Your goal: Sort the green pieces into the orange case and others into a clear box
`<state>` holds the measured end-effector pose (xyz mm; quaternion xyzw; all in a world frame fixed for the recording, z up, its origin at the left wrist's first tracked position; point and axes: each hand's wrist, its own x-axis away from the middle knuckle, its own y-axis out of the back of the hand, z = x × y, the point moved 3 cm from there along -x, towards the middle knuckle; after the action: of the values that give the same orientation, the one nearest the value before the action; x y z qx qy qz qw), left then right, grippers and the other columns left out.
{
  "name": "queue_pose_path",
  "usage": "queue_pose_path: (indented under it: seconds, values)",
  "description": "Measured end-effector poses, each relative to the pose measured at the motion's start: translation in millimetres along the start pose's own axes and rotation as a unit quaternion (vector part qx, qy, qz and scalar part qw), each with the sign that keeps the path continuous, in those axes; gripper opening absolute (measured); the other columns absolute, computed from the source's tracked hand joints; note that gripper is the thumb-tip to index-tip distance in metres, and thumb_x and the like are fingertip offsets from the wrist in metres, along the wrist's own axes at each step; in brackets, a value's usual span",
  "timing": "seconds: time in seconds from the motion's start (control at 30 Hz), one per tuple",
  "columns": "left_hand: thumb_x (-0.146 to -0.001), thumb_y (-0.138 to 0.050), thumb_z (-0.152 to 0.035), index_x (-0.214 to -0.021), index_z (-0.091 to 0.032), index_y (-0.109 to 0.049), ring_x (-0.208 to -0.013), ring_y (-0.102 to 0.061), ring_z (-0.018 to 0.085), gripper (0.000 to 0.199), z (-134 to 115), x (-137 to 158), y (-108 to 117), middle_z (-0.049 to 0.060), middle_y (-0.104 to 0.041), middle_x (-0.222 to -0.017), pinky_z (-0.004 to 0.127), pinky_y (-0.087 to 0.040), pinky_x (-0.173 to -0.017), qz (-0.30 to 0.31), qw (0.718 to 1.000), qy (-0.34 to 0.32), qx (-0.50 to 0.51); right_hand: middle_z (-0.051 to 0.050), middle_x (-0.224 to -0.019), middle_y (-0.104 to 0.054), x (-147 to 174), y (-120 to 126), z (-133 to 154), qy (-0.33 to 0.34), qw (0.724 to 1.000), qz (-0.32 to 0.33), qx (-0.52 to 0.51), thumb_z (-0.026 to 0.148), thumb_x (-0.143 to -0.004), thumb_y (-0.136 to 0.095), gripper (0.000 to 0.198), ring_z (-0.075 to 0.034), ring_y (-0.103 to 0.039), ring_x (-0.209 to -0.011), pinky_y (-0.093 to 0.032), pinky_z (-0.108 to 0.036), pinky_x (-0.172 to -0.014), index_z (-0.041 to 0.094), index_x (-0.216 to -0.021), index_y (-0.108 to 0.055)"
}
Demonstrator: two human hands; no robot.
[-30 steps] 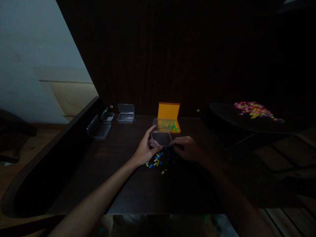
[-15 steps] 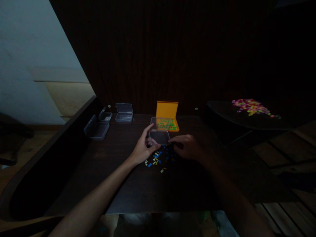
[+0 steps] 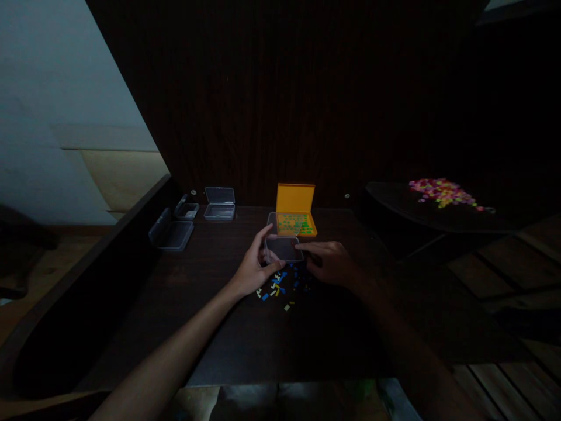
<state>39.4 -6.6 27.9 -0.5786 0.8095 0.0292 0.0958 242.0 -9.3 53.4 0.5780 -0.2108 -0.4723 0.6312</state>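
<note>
My left hand (image 3: 258, 257) grips a clear plastic box (image 3: 283, 250) by its left side, thumb at the near edge and fingers behind. The box's hinged lid stands raised at the far side, partly in front of an open yellow case (image 3: 295, 199) with green pieces (image 3: 294, 222) in it. My right hand (image 3: 331, 260) is at the box's right end; its index finger stretches over the rim, and the thumb is apart below. By that fingertip shows a tiny dark red spot, too small to name. Below the box lie several small blue, yellow and cream pieces (image 3: 276, 283).
Three more clear boxes stand open at the left: one at the back (image 3: 220, 210), a small one (image 3: 188, 209) and a nearer one (image 3: 175, 235). A heap of pink and yellow pieces (image 3: 445, 192) lies on a dark shelf (image 3: 390, 204) at the right. The light is dim.
My right index finger has moved slightly left and up, from the box's right rim to over its inside. My left hand still holds the box. The view has tilted slightly.
</note>
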Motion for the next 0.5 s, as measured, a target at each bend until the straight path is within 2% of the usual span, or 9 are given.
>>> queue_pose_path:
  seconds: [0.1, 0.27, 0.5]
  values:
    - [-0.075, -0.077, -0.020, -0.147, -0.028, -0.030, -0.072, -0.062, 0.007, 0.087, -0.3, 0.5, -1.2, 0.013, -0.049, -0.132, 0.024, -0.052, -0.069, 0.007, 1.000, 0.001, 0.007, -0.005, -0.117, -0.073, 1.1, -1.9, -0.4, -0.025, 0.999, 0.005, 0.024, 0.019, -0.077, -0.061, 0.049, -0.024, -0.069, -0.102, -0.050, -0.037, -0.087, 0.028, -0.124, -0.066]
    - [-0.076, -0.076, -0.020, -0.149, -0.026, -0.026, -0.072, -0.061, 0.008, 0.089, 0.3, 0.7, -2.8, 0.010, -0.056, -0.121, 0.023, -0.051, -0.070, 0.019, 1.000, 0.010, 0.008, -0.006, -0.116, -0.073, 1.7, -2.1, 3.0, -0.043, 0.997, 0.030, 0.050, 0.021, -0.079, -0.060, 0.044, -0.024, -0.068, -0.099, -0.049, -0.037, -0.086, 0.028, -0.122, -0.067]
    - [-0.075, -0.077, -0.022, -0.148, -0.028, -0.030, -0.072, -0.061, 0.007, 0.088, -0.6, 0.3, -2.5, 0.012, -0.050, -0.129, 0.024, -0.051, -0.068, 0.015, 1.000, -0.001, 0.009, -0.005, -0.109, -0.074, 1.8, -1.3, 3.0, -0.033, 0.998, 0.025, 0.046, 0.022, -0.080, -0.060, 0.039, -0.023, -0.068, -0.096, -0.048, -0.034, -0.083, 0.028, -0.117, -0.069]
